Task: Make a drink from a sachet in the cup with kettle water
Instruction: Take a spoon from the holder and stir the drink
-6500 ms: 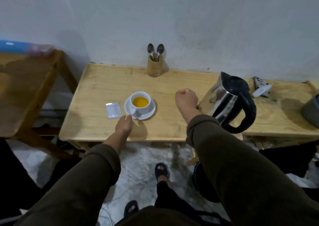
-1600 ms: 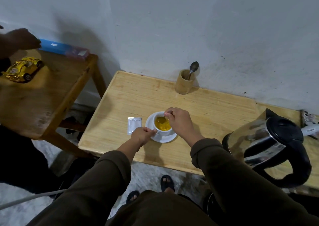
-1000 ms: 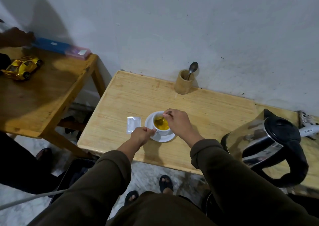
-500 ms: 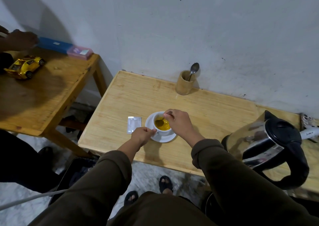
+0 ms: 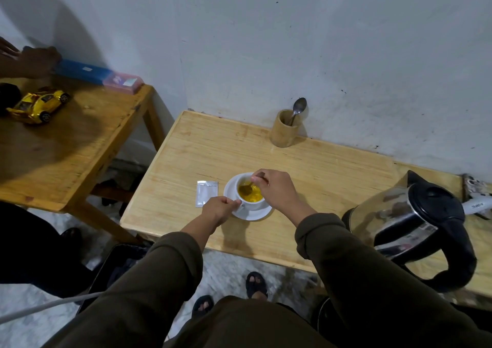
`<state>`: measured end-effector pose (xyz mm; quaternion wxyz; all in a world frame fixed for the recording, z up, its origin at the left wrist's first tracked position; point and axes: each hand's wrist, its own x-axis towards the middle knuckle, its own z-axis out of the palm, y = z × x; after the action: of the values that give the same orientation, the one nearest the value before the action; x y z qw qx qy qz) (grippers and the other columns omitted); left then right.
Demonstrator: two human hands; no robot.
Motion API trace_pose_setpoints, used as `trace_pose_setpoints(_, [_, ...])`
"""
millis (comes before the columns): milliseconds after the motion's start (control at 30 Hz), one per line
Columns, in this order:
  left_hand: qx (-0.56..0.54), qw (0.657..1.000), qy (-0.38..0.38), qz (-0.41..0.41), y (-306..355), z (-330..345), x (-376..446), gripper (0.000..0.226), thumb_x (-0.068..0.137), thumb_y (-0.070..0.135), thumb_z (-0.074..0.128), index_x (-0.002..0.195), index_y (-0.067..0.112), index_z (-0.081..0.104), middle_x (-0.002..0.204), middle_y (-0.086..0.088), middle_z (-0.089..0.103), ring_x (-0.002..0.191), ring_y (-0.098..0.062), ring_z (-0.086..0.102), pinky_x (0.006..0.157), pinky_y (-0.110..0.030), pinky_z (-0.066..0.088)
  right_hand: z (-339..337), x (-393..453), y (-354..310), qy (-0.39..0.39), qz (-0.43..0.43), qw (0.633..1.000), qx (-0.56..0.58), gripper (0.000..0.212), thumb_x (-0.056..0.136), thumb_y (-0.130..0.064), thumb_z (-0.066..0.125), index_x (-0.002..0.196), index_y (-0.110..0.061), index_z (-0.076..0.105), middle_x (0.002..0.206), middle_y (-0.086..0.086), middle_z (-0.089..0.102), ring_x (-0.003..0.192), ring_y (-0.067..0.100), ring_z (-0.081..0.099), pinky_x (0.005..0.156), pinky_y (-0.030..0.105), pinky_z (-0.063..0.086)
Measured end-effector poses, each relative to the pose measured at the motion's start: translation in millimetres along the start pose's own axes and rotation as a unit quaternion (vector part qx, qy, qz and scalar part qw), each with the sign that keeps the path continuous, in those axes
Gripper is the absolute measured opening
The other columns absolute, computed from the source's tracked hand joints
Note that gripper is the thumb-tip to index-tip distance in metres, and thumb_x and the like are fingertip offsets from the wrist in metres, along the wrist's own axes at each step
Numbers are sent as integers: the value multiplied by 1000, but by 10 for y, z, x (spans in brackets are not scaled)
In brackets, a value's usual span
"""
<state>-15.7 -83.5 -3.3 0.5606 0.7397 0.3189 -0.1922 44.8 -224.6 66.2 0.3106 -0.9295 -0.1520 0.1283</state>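
Note:
A white cup [image 5: 253,206] of yellow drink stands on a white saucer [image 5: 255,214] near the front of the light wooden table [image 5: 319,172]. My right hand [image 5: 277,190] is above the cup, pinching a spoon [image 5: 247,188] whose bowl dips into the liquid. My left hand [image 5: 218,210] grips the cup's handle at the saucer's left edge. A white sachet [image 5: 205,193] lies flat just left of the saucer. The steel kettle [image 5: 415,222] with its black lid and handle sits at the right.
A bamboo holder [image 5: 284,129] with one spoon [image 5: 298,108] stands at the back by the wall. A second wooden table [image 5: 66,148] at left holds a yellow toy car [image 5: 38,105] and a blue box [image 5: 82,71], with another person's hand [image 5: 34,60] there. White objects [image 5: 476,201] lie behind the kettle.
Since 6.5 s ago my right hand took a spoon from the holder and put it in the cup; my left hand took the handle. In the last second only the spoon shifts slightly.

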Motion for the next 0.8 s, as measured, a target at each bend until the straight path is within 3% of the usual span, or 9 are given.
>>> trace_pose_setpoints(100, [1,1000,1,1,3,-1,3,31,85,42,62,77,12,58,91,-6,59,86,-21,52,75,-30,41,-19,6,8,-4,3,1000,-7,26,94,-27,49,89,-10,68,92,11,73,88,27,64,81,40,52])
trace_pose_setpoints(267, [1,1000,0,1,6,2,0,31,85,41,62,78,11,59,90,-7,59,86,-21,52,76,-31,41,-39,25,29,32,9,998,-57,27,96,-28,45,96,-13,67,96,9,69,90,27,61,72,34,45])
trace_pose_setpoints(433, [-4,1000,0,2,5,0,-8,32,85,40,63,69,14,55,84,-6,57,84,-21,51,75,-31,40,-21,12,-3,-5,11,1000,-14,24,94,-26,50,99,-16,71,102,6,74,95,23,64,83,35,51])
trace_pose_setpoints(600, [-2,1000,1,1,4,-5,-11,31,85,41,63,75,12,58,89,-6,59,86,-22,52,77,-31,41,-33,25,-6,-19,18,999,-20,29,94,-27,47,84,-8,66,87,11,71,85,28,64,77,40,52])
trace_pose_setpoints(700, [0,1000,0,-1,13,-6,-13,31,85,42,62,78,12,60,92,-7,60,88,-22,53,79,-33,43,-45,31,-11,4,24,998,-65,28,96,-28,44,91,-9,65,91,11,68,86,28,61,73,37,47])
trace_pose_setpoints(800, [0,1000,2,-1,15,-3,-20,32,85,41,62,67,15,55,82,-4,57,84,-21,51,75,-30,40,-27,13,-8,21,15,998,-60,26,96,-27,46,99,-16,69,100,7,70,93,26,62,77,36,49])
